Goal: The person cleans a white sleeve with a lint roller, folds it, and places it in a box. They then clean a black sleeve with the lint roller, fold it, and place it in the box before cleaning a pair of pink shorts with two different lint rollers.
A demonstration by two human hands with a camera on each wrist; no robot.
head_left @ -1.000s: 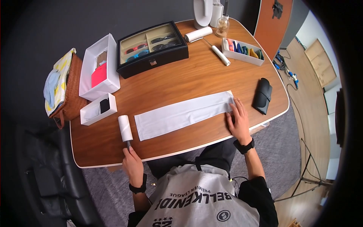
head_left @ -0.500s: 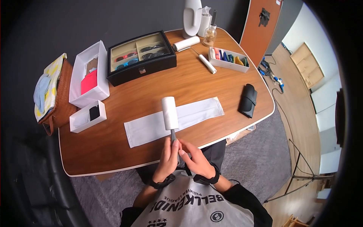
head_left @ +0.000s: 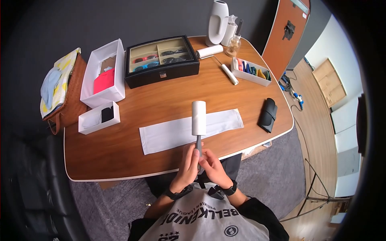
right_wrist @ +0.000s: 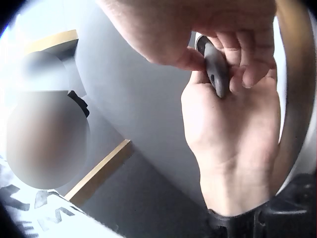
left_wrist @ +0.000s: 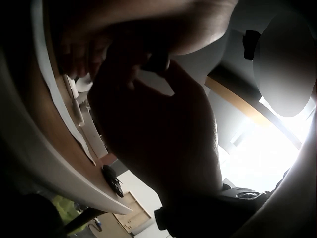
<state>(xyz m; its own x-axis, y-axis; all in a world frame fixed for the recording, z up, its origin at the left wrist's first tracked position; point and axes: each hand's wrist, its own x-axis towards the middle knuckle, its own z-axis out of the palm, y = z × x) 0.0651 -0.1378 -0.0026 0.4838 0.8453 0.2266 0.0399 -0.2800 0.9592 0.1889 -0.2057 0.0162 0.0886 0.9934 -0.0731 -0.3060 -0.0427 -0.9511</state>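
Observation:
A lint roller [head_left: 198, 118] with a white sticky roll and a grey handle is held up before the person, overlapping the white fabric strip [head_left: 165, 134] in the head view. My left hand [head_left: 187, 166] grips the handle [right_wrist: 216, 72]. Against it from the other side is my right hand [head_left: 215, 166], its thumb and fingers pinching the lower part of the same handle. In the right wrist view the handle's end shows between both hands. The left wrist view is dark, with the hands mostly in silhouette. Flat on the table, the strip lies lengthwise across the near side.
Along the back stand a black sunglasses case [head_left: 162, 60], a white bin [head_left: 103, 74] and a white vase [head_left: 217, 24]. A second roller [head_left: 210, 51] lies by a box of rolled colourful cloths [head_left: 251, 71]. To the right is a black pouch [head_left: 267, 115]; a small white box [head_left: 99, 117] sits left.
My right hand has left the strip's right end and come to the roller's handle. From the left table edge, my left hand has brought the roller to the middle, over the strip.

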